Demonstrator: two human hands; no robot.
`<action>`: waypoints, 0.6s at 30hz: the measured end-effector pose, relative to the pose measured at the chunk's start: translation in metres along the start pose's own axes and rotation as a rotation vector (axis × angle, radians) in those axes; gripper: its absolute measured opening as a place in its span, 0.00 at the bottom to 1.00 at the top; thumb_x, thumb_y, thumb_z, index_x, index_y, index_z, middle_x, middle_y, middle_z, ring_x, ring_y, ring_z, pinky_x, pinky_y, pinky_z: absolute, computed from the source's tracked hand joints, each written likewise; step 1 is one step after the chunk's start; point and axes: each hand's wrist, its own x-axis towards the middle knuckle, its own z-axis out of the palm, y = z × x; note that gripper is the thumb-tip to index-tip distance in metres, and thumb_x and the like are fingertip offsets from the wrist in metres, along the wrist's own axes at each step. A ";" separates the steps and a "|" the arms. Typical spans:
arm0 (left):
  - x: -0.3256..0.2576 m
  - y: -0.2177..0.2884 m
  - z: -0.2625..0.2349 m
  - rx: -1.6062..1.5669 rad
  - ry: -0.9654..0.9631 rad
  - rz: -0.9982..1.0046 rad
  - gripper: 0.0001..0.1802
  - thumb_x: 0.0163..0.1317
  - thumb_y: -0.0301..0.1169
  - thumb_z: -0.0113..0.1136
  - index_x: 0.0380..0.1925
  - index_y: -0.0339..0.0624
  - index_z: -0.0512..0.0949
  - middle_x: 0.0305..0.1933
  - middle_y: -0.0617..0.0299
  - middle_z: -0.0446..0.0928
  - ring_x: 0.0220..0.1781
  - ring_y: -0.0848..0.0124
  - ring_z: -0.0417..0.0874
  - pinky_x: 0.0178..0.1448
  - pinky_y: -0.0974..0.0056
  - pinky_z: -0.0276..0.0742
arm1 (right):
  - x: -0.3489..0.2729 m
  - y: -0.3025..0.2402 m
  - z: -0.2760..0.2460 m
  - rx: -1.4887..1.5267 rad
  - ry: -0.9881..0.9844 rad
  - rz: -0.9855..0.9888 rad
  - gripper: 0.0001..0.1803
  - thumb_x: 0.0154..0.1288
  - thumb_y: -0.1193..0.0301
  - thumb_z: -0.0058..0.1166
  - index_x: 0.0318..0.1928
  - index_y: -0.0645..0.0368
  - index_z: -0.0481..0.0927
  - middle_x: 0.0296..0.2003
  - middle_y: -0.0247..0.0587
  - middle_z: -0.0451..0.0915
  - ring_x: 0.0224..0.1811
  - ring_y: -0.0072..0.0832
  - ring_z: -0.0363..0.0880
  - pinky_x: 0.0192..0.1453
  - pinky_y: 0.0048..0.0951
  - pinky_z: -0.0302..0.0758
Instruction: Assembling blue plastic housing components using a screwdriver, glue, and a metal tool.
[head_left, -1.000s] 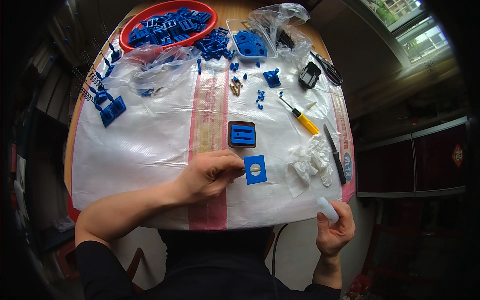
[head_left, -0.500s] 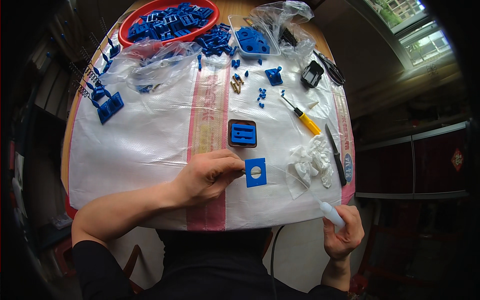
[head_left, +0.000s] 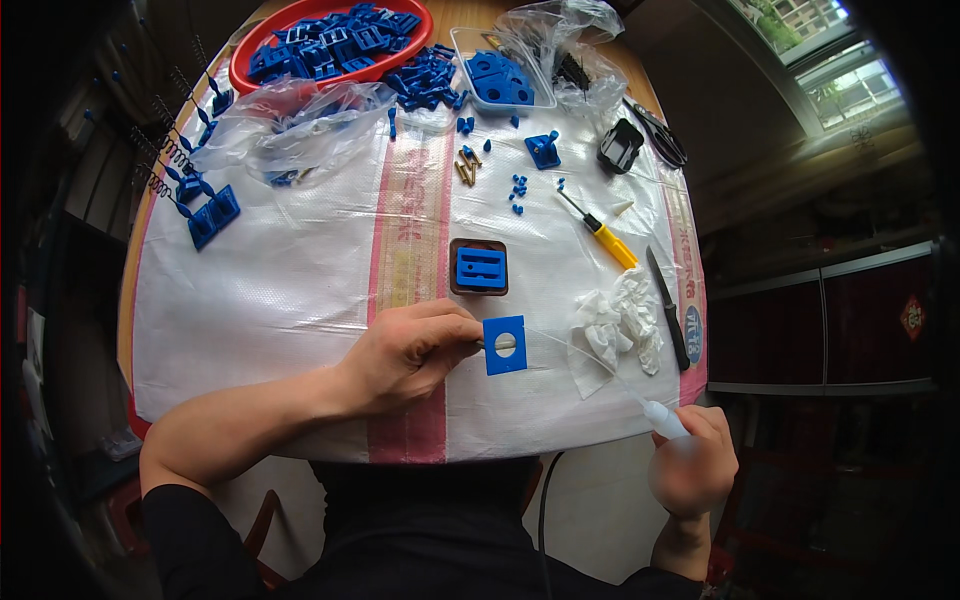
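White woven sheet: left hand fingers pinch blue square plate.

We see a home hobby workbench: a round wooden table covered by a white woven sack, spread with a red bowl of blue plastic parts, a yellow-handled screwdriver, springs, and a window nearby.
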 end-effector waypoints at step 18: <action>0.000 0.000 -0.001 -0.002 -0.007 -0.008 0.12 0.67 0.17 0.64 0.50 0.35 0.84 0.43 0.53 0.83 0.44 0.58 0.88 0.48 0.59 0.84 | 0.001 0.000 -0.001 -0.012 -0.008 -0.009 0.19 0.56 0.82 0.75 0.48 0.65 0.83 0.37 0.47 0.84 0.34 0.39 0.82 0.38 0.34 0.79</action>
